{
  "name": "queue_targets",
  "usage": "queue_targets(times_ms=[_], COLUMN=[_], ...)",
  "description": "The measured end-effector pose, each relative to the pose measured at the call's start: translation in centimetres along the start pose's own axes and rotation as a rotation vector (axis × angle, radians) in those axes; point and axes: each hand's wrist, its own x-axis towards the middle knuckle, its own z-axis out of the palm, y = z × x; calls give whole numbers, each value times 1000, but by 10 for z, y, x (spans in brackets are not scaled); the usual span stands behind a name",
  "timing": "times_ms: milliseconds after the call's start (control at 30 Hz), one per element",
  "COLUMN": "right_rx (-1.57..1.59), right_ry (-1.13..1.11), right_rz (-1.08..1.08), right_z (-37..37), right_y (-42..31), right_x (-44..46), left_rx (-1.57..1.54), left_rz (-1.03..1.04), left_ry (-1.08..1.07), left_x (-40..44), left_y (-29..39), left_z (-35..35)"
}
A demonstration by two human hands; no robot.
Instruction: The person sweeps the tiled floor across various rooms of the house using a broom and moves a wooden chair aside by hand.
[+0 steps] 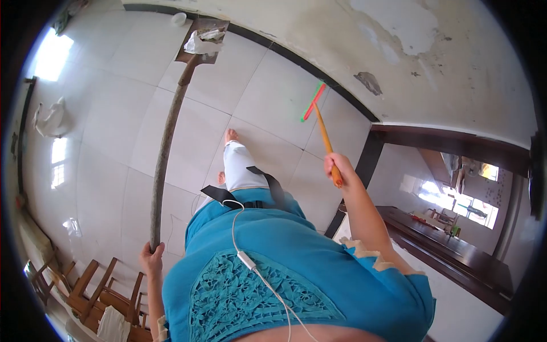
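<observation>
My left hand [152, 257] is closed around the end of a long wooden handle that belongs to a shovel [168, 132]. The shovel's flat metal blade rests on the tiled floor near the wall, with crumpled white scraps [204, 41] lying on it. In my right hand [341, 169] I grip the orange-brown handle of a broom [323, 128]. Its red and green head [313, 102] is on the floor tiles close to the dark baseboard, to the right of the shovel blade and apart from it.
A peeling wall [393, 62] rises beyond the baseboard. A small white bowl-like object [179, 19] sits beside the shovel blade. At left lies a white bag [51, 118]; wooden chairs [97, 290] stand at lower left. A dark wooden ledge [450, 251] is on the right.
</observation>
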Motion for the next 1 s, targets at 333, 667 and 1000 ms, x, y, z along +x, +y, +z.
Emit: queue_targets(times_ms=[333,667,1000], right_rx=[-384,-520,-615], right_ry=[46,-105,-295], right_rz=[131,358,504], right_z=[42,208,462], right_y=[-66,-210,-290], right_x=[10,77,119], left_rx=[-49,71,1], left_rz=[-45,-144,-248], left_ry=[20,226,282], left_x=[71,123,234], left_y=[39,73,92], left_z=[-22,-46,-167])
